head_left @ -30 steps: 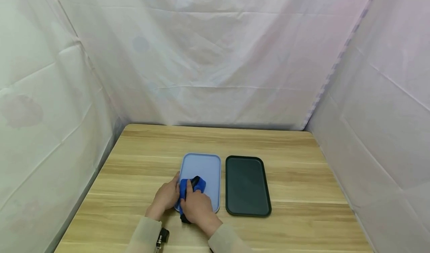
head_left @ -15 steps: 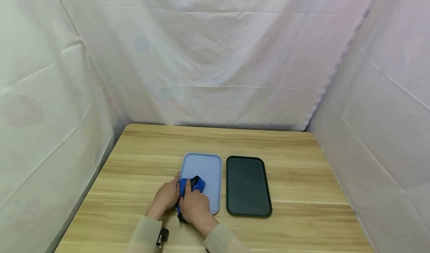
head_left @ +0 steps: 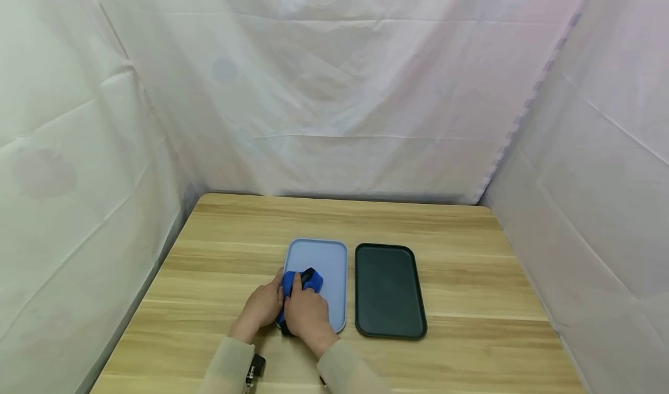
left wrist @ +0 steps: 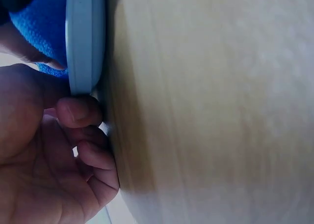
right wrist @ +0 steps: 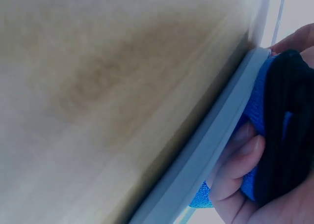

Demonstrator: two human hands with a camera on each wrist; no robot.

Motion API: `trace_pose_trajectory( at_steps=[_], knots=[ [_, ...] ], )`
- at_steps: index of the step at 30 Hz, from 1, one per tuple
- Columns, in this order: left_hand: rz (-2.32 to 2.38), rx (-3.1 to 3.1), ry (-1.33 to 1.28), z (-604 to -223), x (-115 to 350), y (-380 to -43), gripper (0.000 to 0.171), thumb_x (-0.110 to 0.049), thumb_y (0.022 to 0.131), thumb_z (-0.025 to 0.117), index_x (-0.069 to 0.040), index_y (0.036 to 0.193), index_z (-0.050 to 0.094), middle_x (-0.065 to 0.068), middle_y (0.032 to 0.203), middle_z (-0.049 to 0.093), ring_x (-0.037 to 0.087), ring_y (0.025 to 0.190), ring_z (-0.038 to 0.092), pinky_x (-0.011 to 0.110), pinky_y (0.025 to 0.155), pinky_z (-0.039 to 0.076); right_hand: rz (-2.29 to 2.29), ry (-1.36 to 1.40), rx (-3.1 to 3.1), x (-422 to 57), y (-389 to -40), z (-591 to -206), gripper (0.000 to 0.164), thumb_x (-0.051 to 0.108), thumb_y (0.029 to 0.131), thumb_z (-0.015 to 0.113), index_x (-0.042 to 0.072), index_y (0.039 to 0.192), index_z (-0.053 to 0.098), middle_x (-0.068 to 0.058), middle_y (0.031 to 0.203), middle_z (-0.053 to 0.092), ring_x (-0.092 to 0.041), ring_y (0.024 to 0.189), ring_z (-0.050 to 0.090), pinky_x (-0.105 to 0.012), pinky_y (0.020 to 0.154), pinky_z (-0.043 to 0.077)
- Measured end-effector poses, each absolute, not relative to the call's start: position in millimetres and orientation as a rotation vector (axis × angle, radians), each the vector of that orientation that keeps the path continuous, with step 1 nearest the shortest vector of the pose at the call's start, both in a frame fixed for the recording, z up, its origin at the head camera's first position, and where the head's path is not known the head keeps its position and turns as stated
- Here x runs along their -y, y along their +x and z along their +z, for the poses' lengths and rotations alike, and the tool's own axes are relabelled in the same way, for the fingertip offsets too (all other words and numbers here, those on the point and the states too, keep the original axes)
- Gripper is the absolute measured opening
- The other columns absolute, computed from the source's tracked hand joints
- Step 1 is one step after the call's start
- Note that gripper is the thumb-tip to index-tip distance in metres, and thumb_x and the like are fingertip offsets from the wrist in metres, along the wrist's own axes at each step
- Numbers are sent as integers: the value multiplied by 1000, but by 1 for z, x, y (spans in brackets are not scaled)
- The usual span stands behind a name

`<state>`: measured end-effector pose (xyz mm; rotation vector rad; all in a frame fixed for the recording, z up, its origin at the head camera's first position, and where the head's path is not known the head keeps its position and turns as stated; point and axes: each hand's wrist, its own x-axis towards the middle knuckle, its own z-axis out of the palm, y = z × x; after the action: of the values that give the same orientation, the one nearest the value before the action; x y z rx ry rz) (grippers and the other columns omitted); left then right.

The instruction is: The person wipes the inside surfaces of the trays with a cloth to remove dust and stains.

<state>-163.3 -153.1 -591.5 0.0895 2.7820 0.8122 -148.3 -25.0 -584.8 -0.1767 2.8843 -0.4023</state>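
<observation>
A light blue rectangular tray point(head_left: 333, 283) lies flat on the wooden table. My left hand point(head_left: 262, 307) grips its left edge; in the left wrist view curled fingers sit against the tray's rim point(left wrist: 86, 42). On the tray's left side, my right hand point(head_left: 307, 312) holds a bunched blue cloth point(head_left: 316, 281) with black parts and presses it down. The right wrist view shows fingers point(right wrist: 245, 157) curled into the cloth point(right wrist: 255, 102), close above the tray edge point(right wrist: 208, 135). Part of the cloth is hidden under the right hand.
A dark green tray point(head_left: 389, 289) lies just right of the light blue one, with a narrow gap between them. Bare wooden tabletop point(head_left: 470, 266) surrounds both. Pale cloth walls point(head_left: 340, 92) stand behind and at both sides.
The right hand and the blue cloth have moved slightly away from the front along the tray. The left hand keeps its place at the edge. The head view has shifted a little.
</observation>
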Motion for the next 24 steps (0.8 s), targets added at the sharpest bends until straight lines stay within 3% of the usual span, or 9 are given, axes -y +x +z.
trace_pose_trajectory(
  at_steps=[10,16,24],
  knots=[
    [801,-2765,80,-592,153,-164,55,-14,107,46,-2,160,36,27,115,73,24,78,64,50,82,56,-451,-136,-2839,24,-167,-578,65,41,106,54,12,162,36,-20,98,73,-31,75,68,-44,62,54],
    [781,-2764,71,-592,154,-166,55,-15,108,46,-5,161,35,24,103,74,23,72,61,48,78,54,-516,-117,-2794,22,-177,-576,65,40,107,52,13,163,34,-18,91,72,-29,67,63,-43,58,50],
    [774,-2765,54,-595,153,-165,55,-15,108,47,-5,161,36,28,117,72,25,83,67,52,85,56,-533,-60,-2770,22,-193,-578,66,42,107,52,16,164,32,-21,106,74,-29,72,65,-44,61,51]
  ],
)
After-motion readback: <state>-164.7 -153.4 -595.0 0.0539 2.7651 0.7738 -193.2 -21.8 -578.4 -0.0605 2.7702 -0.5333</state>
